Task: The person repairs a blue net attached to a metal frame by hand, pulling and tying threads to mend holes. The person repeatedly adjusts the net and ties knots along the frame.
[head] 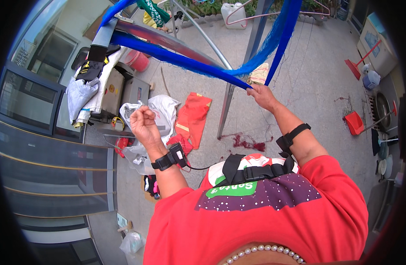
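My right hand [263, 96] grips a bright blue yarn skein [186, 64], pulling its strands to a point. From there one stretch runs to the left end of a metal frame [171, 41], and another rises to the upper right. Lighter, loose blue strands [256, 64] sag across the frame. My left hand [145, 127] is raised apart from the skein, with its fingers curled in. Nothing shows in it, though a fine thread would be too small to make out. Below it lie a white plastic sack [163, 109] and a red cloth [193, 119].
A metal leg [225, 111] of the frame stands before me, beside dark red thread scraps [249, 142]. At left is a cloth-covered metal cabinet [113, 87], with a pink bucket [137, 60] behind. A pink hanger [279, 14] hangs ahead. A red dustpan [353, 122] lies right.
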The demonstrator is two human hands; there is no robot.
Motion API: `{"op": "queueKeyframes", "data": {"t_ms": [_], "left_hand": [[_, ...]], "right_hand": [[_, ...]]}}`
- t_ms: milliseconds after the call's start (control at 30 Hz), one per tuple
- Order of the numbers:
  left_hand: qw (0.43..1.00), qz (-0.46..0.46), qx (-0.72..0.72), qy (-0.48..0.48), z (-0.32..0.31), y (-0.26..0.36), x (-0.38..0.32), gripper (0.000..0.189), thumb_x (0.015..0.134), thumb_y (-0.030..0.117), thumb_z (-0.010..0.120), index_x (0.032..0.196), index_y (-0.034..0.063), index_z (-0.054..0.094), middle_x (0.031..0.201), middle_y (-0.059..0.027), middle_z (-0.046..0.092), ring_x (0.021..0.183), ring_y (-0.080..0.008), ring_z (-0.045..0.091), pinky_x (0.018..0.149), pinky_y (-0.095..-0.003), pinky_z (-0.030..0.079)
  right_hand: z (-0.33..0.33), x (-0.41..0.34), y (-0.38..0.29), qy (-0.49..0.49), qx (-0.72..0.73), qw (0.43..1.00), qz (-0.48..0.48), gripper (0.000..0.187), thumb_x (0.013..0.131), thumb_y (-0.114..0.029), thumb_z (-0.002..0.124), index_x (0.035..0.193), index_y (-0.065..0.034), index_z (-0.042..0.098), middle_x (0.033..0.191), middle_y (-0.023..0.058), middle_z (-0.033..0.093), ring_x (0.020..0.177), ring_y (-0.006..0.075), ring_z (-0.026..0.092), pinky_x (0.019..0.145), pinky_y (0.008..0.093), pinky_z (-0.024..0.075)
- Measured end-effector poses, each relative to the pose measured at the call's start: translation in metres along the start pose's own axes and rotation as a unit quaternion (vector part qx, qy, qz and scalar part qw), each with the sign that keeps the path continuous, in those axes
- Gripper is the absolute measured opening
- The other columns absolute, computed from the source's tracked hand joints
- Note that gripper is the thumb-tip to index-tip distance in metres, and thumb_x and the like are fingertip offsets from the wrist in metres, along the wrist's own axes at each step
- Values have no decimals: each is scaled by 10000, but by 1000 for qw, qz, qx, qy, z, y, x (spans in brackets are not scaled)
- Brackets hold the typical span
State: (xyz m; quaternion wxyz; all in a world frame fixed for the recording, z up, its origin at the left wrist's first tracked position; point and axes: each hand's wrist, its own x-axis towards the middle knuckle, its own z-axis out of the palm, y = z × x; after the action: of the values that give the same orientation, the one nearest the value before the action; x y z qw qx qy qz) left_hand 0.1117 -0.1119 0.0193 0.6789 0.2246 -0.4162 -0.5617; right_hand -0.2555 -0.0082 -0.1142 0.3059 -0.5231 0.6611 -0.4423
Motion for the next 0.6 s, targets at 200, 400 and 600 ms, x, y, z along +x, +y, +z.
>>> {"op": "queueKeyframes", "data": {"t_ms": [200,400,600], "left_hand": [[959,10,-268,-86,30,27,11,122,940,59,489,899,-32,559,1113,-188,602,997,-276,597,1098,-501,324],[933,-31,-309,-183,64,59,77,80,893,21,542,911,-57,534,885,-110,542,790,-201,481,861,-363,441],[949,-52,-240,-199,97,69,162,142,928,47,467,958,-87,503,824,-129,482,703,-190,411,668,-311,381]], "right_hand": [[2,-1,-2,2,-26,1000,-7,284,904,-286,530,787,-38,603,713,143,603,692,277,577,662,362,433],[3,-7,-1,12,-47,999,-22,272,902,-281,531,794,-44,609,711,149,610,675,290,582,642,376,436],[2,-11,-4,24,-40,998,-33,269,900,-281,537,790,-46,607,715,154,611,683,306,585,644,382,440]]}}
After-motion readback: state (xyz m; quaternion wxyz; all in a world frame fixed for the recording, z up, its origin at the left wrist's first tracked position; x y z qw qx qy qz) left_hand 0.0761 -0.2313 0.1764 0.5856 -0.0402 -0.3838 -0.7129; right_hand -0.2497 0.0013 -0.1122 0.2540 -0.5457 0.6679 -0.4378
